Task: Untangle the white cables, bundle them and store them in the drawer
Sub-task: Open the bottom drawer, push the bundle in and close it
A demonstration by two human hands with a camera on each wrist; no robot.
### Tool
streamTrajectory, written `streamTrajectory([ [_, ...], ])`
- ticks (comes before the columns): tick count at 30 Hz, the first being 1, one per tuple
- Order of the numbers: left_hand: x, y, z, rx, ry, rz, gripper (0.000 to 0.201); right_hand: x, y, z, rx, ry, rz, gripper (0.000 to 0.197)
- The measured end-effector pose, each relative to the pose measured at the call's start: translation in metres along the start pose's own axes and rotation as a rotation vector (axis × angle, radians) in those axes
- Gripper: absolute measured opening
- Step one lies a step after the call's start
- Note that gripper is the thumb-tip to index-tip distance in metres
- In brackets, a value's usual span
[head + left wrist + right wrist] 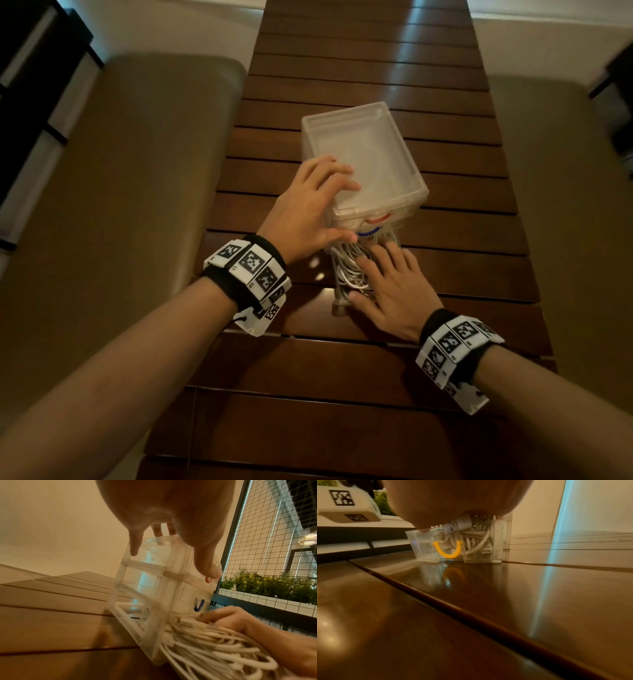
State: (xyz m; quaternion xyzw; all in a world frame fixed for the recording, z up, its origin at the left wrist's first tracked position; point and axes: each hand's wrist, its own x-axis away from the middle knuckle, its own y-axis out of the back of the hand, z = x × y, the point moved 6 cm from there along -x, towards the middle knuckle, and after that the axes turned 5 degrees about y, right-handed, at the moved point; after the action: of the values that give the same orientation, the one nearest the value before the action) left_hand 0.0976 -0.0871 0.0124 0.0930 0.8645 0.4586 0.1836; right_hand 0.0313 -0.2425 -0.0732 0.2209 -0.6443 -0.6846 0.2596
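Observation:
A clear plastic drawer unit (363, 150) stands on the slatted wooden table (376, 68). My left hand (308, 205) rests on its top with fingers spread and the thumb against the front. The bottom drawer (337, 308) is pulled out toward me and is filled with looped white cables (346, 270). My right hand (390, 291) lies flat on those cables, fingers straight, pressing them down. In the right wrist view the drawer (481, 550) has a yellow handle (447, 553), and a silver USB plug (458, 524) pokes up under my palm. The left wrist view shows the cables (214, 649) under my right hand (231, 619).
Upper drawers carry a red handle (378, 218) and a blue handle (370, 232). Padded benches (120, 205) run along both sides of the table. A wire-mesh screen (265, 547) with plants (274, 586) stands beyond.

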Motion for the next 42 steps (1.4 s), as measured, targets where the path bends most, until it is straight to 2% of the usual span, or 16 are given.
streamTrajectory([
  [3,-0.010,0.001,0.002,-0.057,0.080,0.017,0.096,0.004,-0.003,-0.005,-0.052,0.047,0.058,0.070],
  [5,-0.013,-0.005,0.007,-0.111,0.101,0.092,0.111,0.005,-0.006,-0.009,-0.018,0.085,0.106,0.075],
  [6,-0.015,-0.007,0.009,-0.131,0.114,0.132,0.113,0.005,-0.008,-0.011,0.003,0.101,0.119,0.074],
  [9,-0.018,-0.005,0.014,-0.139,0.104,0.173,0.108,0.002,-0.009,-0.012,0.018,0.133,0.110,0.072],
  [15,-0.023,-0.001,0.016,-0.112,-0.046,0.198,0.103,0.003,-0.007,-0.001,0.038,0.194,-0.005,0.062],
  [19,-0.023,-0.002,0.019,-0.120,-0.083,0.190,0.099,0.002,-0.007,-0.004,0.075,0.266,-0.050,0.058],
  [21,-0.021,-0.002,0.018,-0.117,-0.101,0.179,0.095,0.000,-0.005,-0.005,0.097,0.253,-0.077,0.059],
  [25,-0.022,-0.001,0.017,-0.122,-0.105,0.182,0.094,-0.009,-0.001,0.001,0.088,0.133,-0.119,0.065],
  [28,-0.025,0.001,0.019,-0.119,-0.098,0.211,0.099,-0.008,0.002,0.003,0.019,0.067,-0.127,0.065],
  [30,-0.025,0.002,0.021,-0.091,-0.096,0.236,0.101,-0.004,0.008,0.006,-0.064,0.076,-0.123,0.069],
  [32,-0.022,0.003,0.020,-0.078,-0.088,0.268,0.103,0.006,0.016,0.009,-0.191,0.107,-0.110,0.071],
  [35,-0.008,0.004,0.022,-0.099,-0.025,0.312,0.111,0.030,0.031,-0.010,-0.432,0.023,-0.165,0.063],
  [37,0.008,0.011,0.025,0.021,0.088,0.269,0.117,0.047,0.033,-0.022,-0.474,-0.008,-0.179,0.055],
  [39,0.032,0.021,0.025,0.156,0.208,0.074,0.112,0.059,0.026,-0.024,-0.415,0.037,-0.141,0.049],
  [42,0.076,0.025,0.011,0.222,0.334,-0.241,0.077,0.065,0.009,-0.022,-0.337,0.107,-0.069,0.039],
])
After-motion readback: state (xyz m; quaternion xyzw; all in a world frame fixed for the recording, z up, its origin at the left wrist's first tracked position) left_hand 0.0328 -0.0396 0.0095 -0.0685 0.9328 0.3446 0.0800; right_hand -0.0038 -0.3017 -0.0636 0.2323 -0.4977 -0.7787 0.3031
